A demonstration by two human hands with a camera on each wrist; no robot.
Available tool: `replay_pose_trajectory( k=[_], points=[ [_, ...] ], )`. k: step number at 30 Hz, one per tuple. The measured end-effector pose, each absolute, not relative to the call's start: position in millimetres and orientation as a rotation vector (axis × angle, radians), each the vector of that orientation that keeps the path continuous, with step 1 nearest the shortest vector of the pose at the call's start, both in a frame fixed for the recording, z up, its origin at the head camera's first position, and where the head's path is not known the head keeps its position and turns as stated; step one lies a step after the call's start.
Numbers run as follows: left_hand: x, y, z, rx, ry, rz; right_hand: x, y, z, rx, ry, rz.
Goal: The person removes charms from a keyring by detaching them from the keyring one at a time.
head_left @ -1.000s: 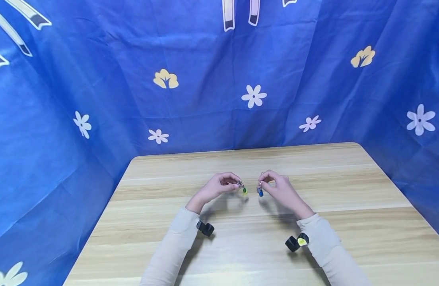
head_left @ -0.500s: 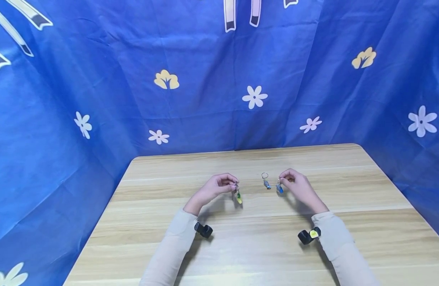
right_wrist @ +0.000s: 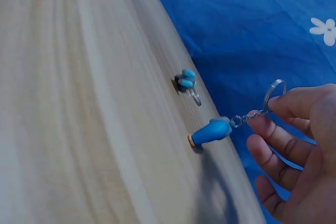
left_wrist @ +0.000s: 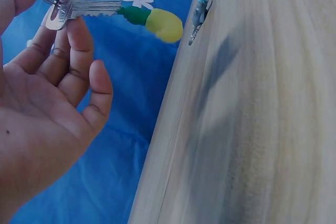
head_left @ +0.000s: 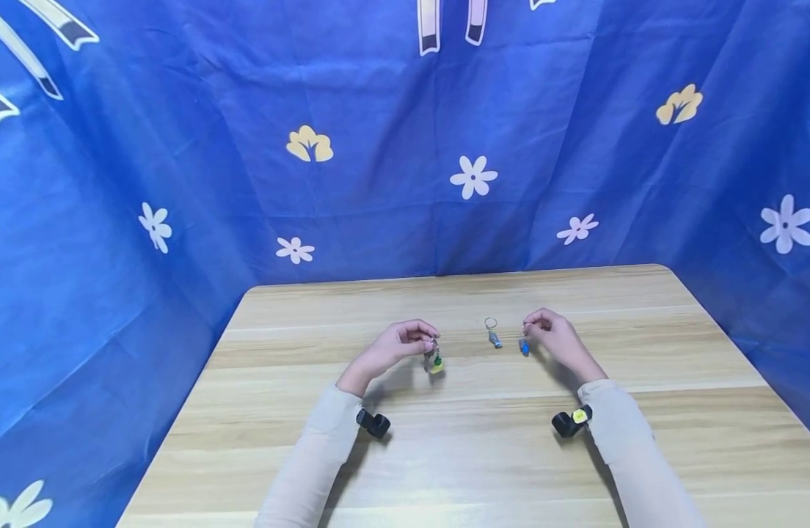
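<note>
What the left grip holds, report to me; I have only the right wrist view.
Observer: The left grip holds a metal key with a yellow-and-green charm.
Operator: Locate the loose grey-and-blue keychain relative to that.
Observer: It lies on the table between the left grip and the right grip, nearer the right.
Operator: Describe my wrist camera.
Observer: It is black and bears a yellow patch.

Blue cloth printed with white flowers is hanging behind and along both sides of a wood-grain tabletop, forming a curtained booth; the cloth is hiding any wider room.
</note>
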State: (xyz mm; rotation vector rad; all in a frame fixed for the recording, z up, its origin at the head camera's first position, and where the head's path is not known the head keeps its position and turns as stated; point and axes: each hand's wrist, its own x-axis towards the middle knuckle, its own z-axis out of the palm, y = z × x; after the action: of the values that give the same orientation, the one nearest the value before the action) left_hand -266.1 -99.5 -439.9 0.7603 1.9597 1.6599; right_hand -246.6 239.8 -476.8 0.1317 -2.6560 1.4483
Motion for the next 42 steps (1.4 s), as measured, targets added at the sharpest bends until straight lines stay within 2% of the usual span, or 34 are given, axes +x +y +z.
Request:
replay_pose_trajectory(
  k=[18,24,31,42],
  points=[
    [-266.3,-108.8,-446.6,0.713,1.943,1.651,-281.9,244.0,-486.0,0.125,-2.725,1.430],
    [-267.4,-111.8,-448.8,0.716,1.959,1.639,-290.6,243.5,-482.8,0.020,-2.852,1.347],
    [-267.3,-111.6,-449.2,0.727,1.928,1.655,-291.8,245.7,-478.4,-0.134,-3.008,1.134],
    [-267.7,-106.2,-448.4,0.764,1.853,1.683,-281.5,258.4,-472.2,-0.002,-2.819,1.300]
  ],
)
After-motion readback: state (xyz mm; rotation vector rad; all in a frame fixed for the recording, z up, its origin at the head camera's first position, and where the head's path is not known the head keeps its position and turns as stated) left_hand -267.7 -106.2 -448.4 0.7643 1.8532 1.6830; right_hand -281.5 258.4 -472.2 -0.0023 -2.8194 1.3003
